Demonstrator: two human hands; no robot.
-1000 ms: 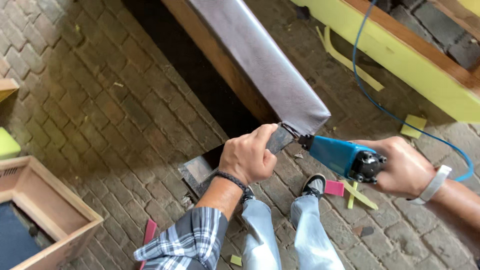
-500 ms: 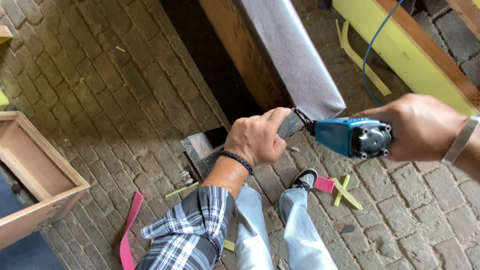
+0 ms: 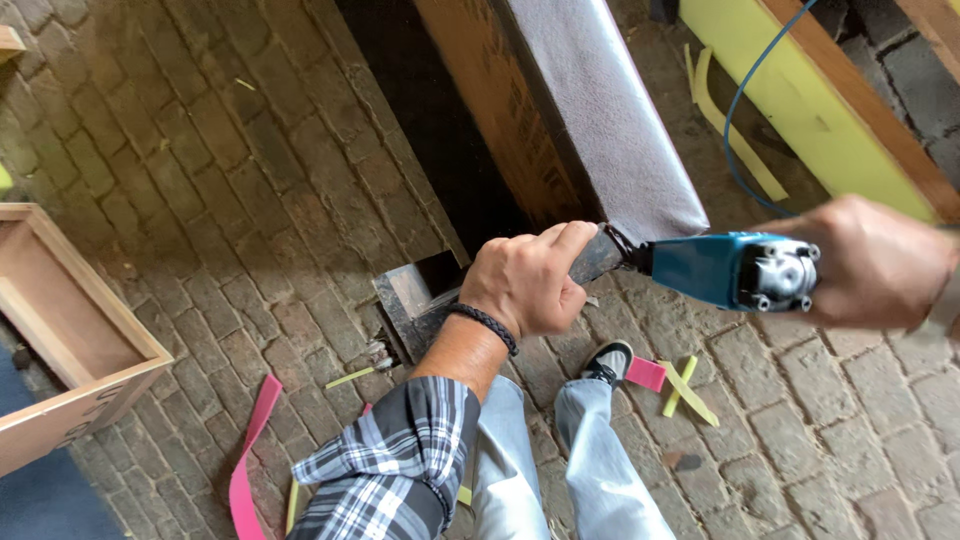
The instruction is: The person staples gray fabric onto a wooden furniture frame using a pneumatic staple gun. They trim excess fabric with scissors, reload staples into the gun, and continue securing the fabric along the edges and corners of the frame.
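At the left edge sits an open wooden box [image 3: 70, 330], pale and bare inside, on a floor [image 3: 200, 180] of grey-brown brick. A pink strip [image 3: 250, 450] lies on the bricks at lower left.

In the centre, the left hand [image 3: 525, 282], with a dark braided band at the wrist and a plaid sleeve behind it, has its fingers [image 3: 560, 240] closed around the lower corner of the panel [image 3: 600, 130]. The panel is a long board running from the top centre down to mid-frame; its upper face is covered in grey, slightly shiny fabric, its side shows brown wood, and a dark gap lies to its left. The fabric is folded over the lower end, where the hand pinches it.

Just right of that corner is the tool [image 3: 730, 270], a blue powered handpiece with a metal rear cap, its nose touching the panel's end. The right hand [image 3: 875, 260], at the right edge and blurred, is wrapped around the tool's back. A blue cable [image 3: 745, 100] curves upward from there across a yellow-green beam [image 3: 800, 110] at upper right.
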